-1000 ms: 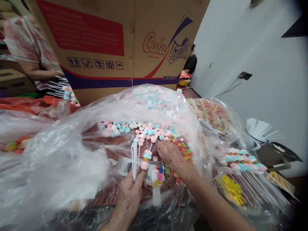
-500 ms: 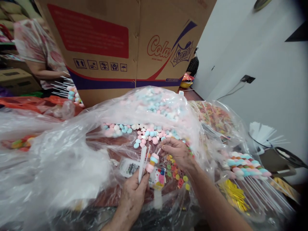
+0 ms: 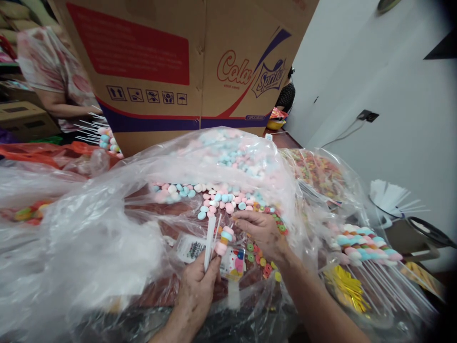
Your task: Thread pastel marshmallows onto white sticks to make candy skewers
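Several thin white sticks (image 3: 210, 240) stand in the grip of my left hand (image 3: 198, 286). That hand also grips a candy skewer (image 3: 225, 236) of pink, blue and orange pieces. My right hand (image 3: 260, 233) is at the skewer's upper end, its thumb and forefinger pinched together by the bare stick tip; whether anything small is between them is hidden. Loose pink, blue and white marshmallows (image 3: 223, 197) spill from a large clear bag (image 3: 228, 136) just beyond my hands. Ring-shaped gummy candies (image 3: 267, 270) lie under and beside my right wrist.
A tall cardboard box (image 3: 153, 52) stands behind the bag. On the right are finished candy skewers (image 3: 369, 243), gold twist ties (image 3: 346, 288) and a bundle of white sticks (image 3: 387, 195). Plastic sheeting (image 3: 89, 247) covers the left side. A person (image 3: 57, 71) is at the far left.
My right hand has shifted slightly left and down, closer to the tip of the skewer. My left hand keeps its hold on the sticks and skewer, almost unmoved.
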The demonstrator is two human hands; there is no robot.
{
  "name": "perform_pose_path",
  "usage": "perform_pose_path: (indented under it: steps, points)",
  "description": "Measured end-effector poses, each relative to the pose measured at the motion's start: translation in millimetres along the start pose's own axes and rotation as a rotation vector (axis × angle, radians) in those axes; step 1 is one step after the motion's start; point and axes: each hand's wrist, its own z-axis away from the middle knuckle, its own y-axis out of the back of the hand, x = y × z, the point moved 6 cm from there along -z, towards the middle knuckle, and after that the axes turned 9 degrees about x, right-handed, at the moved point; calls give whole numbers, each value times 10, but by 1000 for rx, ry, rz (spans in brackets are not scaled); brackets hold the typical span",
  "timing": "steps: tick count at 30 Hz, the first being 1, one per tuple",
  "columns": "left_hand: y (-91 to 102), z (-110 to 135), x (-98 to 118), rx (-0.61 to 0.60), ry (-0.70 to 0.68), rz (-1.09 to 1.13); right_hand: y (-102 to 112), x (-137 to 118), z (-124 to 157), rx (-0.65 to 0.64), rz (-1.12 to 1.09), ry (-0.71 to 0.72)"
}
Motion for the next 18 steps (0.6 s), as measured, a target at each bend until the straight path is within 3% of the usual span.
perform_pose_path:
  steps: [4,8,13,18]
  points:
    - [-1,-9,-36,-31,36,20,-106,-180,187,-25,256,310]
    - [36,-21,-6,-12,-16,-53,-182,-301,369,-78,407,618]
    - [49,-16,-2,16,13,-77,-207,-275,437,-78,482,694]
    - [69,-26,5,49,6,-19,-162,-315,374,-125,460,625]
